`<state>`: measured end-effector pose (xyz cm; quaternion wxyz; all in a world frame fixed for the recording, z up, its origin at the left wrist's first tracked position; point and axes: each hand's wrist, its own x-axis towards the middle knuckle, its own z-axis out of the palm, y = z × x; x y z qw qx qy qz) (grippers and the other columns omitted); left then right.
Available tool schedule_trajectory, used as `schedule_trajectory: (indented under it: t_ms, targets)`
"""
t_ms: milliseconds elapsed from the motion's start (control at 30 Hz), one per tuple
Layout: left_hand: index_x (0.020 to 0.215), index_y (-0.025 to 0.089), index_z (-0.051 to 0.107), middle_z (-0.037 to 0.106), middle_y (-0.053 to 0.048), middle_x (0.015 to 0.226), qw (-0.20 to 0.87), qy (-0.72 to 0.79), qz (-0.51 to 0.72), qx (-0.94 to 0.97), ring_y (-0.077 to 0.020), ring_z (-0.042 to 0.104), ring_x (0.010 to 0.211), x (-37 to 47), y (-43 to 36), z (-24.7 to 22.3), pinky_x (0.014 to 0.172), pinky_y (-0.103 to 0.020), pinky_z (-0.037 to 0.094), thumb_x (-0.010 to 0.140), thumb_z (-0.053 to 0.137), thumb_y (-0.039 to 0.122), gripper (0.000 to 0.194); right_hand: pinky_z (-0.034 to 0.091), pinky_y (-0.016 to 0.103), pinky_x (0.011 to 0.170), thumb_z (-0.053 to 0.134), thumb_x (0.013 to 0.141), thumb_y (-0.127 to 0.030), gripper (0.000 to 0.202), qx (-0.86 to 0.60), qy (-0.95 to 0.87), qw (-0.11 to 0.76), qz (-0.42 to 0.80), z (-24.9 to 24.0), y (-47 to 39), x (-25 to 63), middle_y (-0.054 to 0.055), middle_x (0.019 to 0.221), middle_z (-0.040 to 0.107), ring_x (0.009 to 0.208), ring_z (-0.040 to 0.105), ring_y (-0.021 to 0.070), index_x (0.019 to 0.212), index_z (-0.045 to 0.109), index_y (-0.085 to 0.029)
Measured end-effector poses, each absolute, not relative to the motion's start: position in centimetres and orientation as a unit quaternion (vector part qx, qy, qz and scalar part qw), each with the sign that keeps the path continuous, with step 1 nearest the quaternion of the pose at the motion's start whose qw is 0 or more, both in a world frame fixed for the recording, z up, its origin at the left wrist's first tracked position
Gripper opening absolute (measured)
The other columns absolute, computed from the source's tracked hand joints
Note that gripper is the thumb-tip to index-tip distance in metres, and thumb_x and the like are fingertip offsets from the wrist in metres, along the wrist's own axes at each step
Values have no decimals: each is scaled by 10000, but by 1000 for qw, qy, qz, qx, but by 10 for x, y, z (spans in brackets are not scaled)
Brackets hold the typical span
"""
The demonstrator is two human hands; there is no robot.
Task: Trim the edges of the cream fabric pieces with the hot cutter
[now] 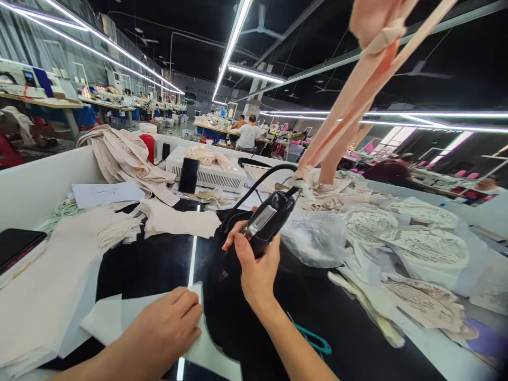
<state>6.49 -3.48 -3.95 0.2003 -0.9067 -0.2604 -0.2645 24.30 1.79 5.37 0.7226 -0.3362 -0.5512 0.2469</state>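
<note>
My left hand (pixel 170 325) rests on a pale paper or fabric piece (pixel 107 317) lying on the black table surface (pixel 309 286). Its fingers are together and bent; whether they pinch the piece is hidden. My right hand (pixel 257 264) is wrapped round a black handheld tool (pixel 270 217) with a silver plate, raised above the table. A black cable (pixel 254 185) curves from the tool's upper end, near hanging peach fabric strips (pixel 337 121). The tool's lower tip points down, blurred against the dark surface.
Pale fabric stacks (pixel 59 270) lie at left. A phone (pixel 189 175) stands before a white box (pixel 218 177). At right are a plastic bag (pixel 315 238), lace pieces (pixel 428 248) and teal-handled snips (pixel 313 338). People sit at sewing tables farther back.
</note>
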Motion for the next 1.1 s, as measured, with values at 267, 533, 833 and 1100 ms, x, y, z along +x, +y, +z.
schedule_trajectory:
  t_ms: [267, 533, 833, 1100]
  targets:
    - [930, 161, 664, 689, -72, 951, 188, -264, -238, -916, -208, 647, 875, 68, -42, -43, 775, -339, 561, 1107, 604, 212, 194, 589, 282, 556, 875, 873, -416, 450, -288, -516, 739, 324, 47, 26, 239, -73, 793, 699, 588, 656, 142, 1203, 595, -295]
    - [986, 152, 666, 697, -80, 1003, 168, -269, -214, -924, -215, 655, 939, 66, -48, -43, 869, -362, 570, 1099, 621, 186, 126, 570, 271, 515, 896, 847, -447, 411, -262, -495, 748, 357, 47, 31, 231, -67, 774, 677, 569, 635, 140, 1130, 643, -291]
    - [987, 153, 658, 697, -78, 1012, 169, -260, -211, -927, -211, 647, 946, 64, -47, -38, 881, -357, 565, 1075, 653, 176, 91, 499, 252, 467, 945, 744, -532, 526, -261, -457, 759, 384, 54, 31, 222, -63, 741, 630, 537, 551, 135, 1109, 658, -285]
    - [1011, 162, 687, 722, -61, 1007, 152, -264, -222, -926, -194, 682, 961, 63, -47, -28, 931, -342, 588, 1098, 593, 156, 128, 501, 258, 481, 939, 772, -556, 532, -258, -477, 744, 389, 50, 28, 222, -58, 747, 626, 545, 550, 139, 1146, 660, -299]
